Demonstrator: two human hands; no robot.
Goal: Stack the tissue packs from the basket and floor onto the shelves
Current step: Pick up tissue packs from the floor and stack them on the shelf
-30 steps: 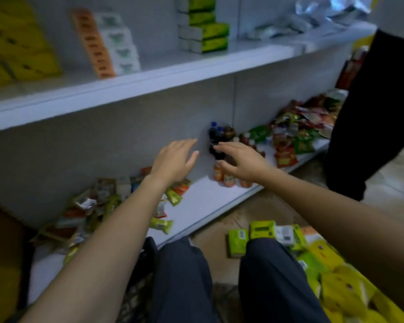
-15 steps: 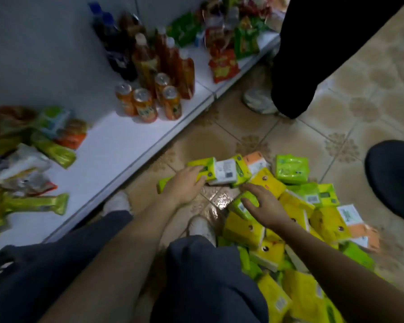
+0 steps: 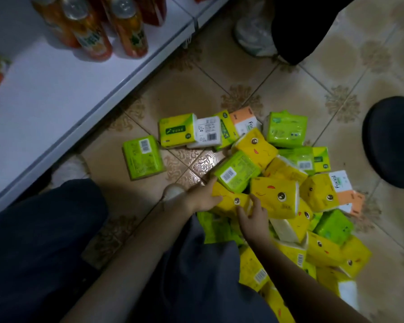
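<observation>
— Both hands on one pack?
— Yes: left hand (image 3: 203, 197) and right hand (image 3: 252, 217) pinch the ends of a yellow tissue pack (image 3: 233, 201) in the floor pile.
— Any writing?
— "Facial" on an orange-white pack (image 3: 342, 184); barcode on a green pack (image 3: 236, 174).

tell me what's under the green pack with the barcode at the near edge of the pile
The green pack lies on a yellow tissue pack that both hands are touching. What lies beneath that yellow pack is covered.

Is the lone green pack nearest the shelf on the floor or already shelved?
On the floor: the green pack lies flat on tiles, apart from the pile.
</observation>
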